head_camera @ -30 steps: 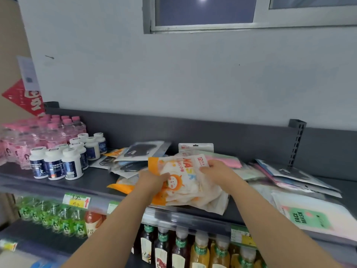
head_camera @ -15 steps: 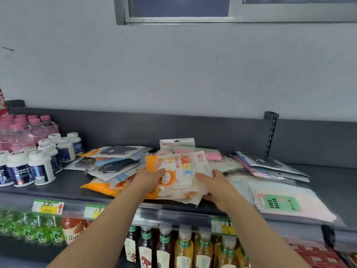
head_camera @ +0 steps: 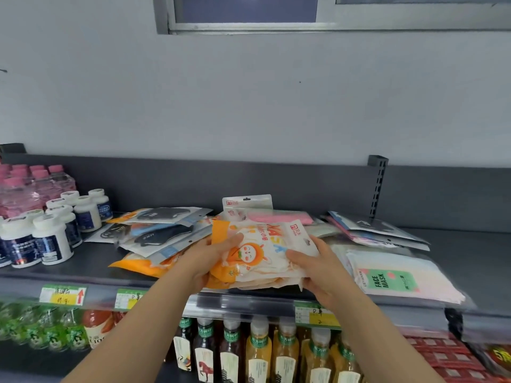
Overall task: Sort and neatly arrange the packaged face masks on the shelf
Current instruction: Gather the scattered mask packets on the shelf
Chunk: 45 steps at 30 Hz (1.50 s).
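A stack of orange-and-white cartoon mask packs [head_camera: 272, 248] sits at the front middle of the dark shelf [head_camera: 83, 268]. My left hand [head_camera: 206, 258] grips its left edge, thumb on top. My right hand [head_camera: 318, 265] holds its right edge with fingers curled under. Left of the stack lies a loose pile of black and blue mask packs [head_camera: 157, 230], with another orange pack [head_camera: 138, 265] under it. Behind are a pink pack [head_camera: 279, 217] and a white hang-tab pack [head_camera: 246, 203]. To the right lie a pastel "FACE MASK" pack [head_camera: 398, 275] and a fanned pile of packs [head_camera: 373, 230].
White pill bottles [head_camera: 49, 233] and pink-capped bottles [head_camera: 33, 183] stand at the shelf's left end. An upright bracket [head_camera: 377, 183] rises from the back panel. Drink bottles [head_camera: 260, 352] fill the lower shelf, with price tags [head_camera: 62, 294] along the front rail.
My right hand has slid from the stack's top down to its right edge. The stack has squared up and sits lower on the shelf front. The view has shifted right.
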Each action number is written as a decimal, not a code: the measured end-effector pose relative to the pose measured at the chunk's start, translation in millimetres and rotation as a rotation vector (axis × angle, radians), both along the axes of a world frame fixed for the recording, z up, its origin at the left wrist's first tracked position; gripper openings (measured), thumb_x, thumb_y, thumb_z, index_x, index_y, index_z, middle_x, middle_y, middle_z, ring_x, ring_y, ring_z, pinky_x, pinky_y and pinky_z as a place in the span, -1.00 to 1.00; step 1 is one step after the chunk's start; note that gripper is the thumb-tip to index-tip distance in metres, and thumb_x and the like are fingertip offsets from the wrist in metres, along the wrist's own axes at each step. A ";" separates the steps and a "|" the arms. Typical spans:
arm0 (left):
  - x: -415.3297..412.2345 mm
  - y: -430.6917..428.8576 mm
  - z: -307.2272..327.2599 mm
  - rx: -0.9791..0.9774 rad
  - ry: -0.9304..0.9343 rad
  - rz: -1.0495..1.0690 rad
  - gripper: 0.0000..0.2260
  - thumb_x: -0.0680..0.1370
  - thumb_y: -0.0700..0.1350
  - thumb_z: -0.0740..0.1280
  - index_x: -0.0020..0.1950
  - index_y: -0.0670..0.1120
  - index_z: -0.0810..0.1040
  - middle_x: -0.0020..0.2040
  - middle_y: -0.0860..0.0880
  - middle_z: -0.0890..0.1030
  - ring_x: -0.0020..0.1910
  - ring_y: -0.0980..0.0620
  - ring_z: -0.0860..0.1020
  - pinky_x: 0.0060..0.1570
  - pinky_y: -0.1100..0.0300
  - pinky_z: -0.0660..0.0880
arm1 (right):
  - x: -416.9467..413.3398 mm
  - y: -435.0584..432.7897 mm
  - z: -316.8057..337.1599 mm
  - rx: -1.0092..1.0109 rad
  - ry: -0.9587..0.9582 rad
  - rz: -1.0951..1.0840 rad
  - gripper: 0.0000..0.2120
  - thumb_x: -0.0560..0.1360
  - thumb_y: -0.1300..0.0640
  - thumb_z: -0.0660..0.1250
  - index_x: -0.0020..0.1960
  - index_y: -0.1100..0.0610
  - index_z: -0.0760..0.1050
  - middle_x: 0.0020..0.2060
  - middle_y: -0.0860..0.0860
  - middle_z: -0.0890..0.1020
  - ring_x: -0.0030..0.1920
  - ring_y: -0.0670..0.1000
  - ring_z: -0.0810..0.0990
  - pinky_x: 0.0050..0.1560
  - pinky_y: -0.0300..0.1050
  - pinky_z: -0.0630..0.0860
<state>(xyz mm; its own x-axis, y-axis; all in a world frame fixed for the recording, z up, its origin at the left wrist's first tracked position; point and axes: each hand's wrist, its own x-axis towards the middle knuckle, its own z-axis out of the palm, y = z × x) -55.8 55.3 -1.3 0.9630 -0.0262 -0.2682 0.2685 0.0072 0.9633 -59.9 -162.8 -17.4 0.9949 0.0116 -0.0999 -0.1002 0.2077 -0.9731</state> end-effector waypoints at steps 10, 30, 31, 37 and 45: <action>-27.4 -21.9 0.7 0.200 -0.230 -0.129 -0.43 0.32 0.14 0.58 0.26 0.11 0.50 0.07 0.05 0.71 -0.01 -0.01 0.70 -0.01 0.00 0.65 | -34.2 -21.2 -10.5 0.108 0.056 0.059 -0.70 0.50 0.32 0.37 0.17 0.05 0.50 -0.02 0.09 0.71 -0.05 0.14 0.71 0.00 0.24 0.61; -91.3 -40.5 19.2 0.108 -0.351 -0.098 -0.15 0.11 0.10 0.56 0.39 0.24 0.38 0.21 0.06 0.54 0.02 -0.11 0.68 -0.01 -0.11 0.63 | -111.4 -45.2 23.2 0.079 -0.080 0.002 -0.74 0.52 0.31 0.33 0.16 0.10 0.51 -0.06 0.10 0.72 -0.07 0.17 0.71 0.04 0.24 0.56; -91.3 -41.6 23.5 0.090 -0.357 -0.096 -0.15 0.12 0.09 0.57 0.38 0.24 0.38 0.20 0.06 0.55 0.00 -0.11 0.69 -0.03 -0.12 0.64 | -110.8 -45.9 27.4 0.085 -0.090 -0.001 -0.75 0.51 0.31 0.33 0.15 0.10 0.52 -0.05 0.09 0.72 -0.07 0.15 0.71 0.00 0.18 0.61; -55.6 -51.8 11.3 0.038 -0.250 -0.046 -0.25 0.37 -0.15 0.57 0.48 0.09 0.32 0.21 -0.03 0.55 0.00 -0.17 0.68 -0.04 -0.15 0.63 | -73.2 -42.9 22.0 0.161 0.020 -0.064 -0.68 0.50 0.40 0.31 0.18 0.11 0.50 0.00 0.13 0.70 -0.05 0.17 0.70 -0.06 0.15 0.64; -42.8 -62.6 -18.0 -0.055 -0.150 -0.059 -0.27 0.41 -0.16 0.54 0.51 0.05 0.31 0.28 -0.09 0.52 0.02 -0.16 0.66 -0.16 0.00 0.62 | -56.5 -45.6 3.5 0.213 0.114 -0.036 -0.70 0.50 0.40 0.29 0.16 0.12 0.49 -0.03 0.20 0.70 -0.08 0.23 0.69 -0.18 0.15 0.63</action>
<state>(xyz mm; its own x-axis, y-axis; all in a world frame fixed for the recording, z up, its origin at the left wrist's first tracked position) -98.6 -7.3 -19.3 0.9885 -0.0943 -0.1183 0.1233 0.0493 0.9911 -116.4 -208.4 -13.9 0.9775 0.0088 -0.2109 -0.1957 0.4127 -0.8896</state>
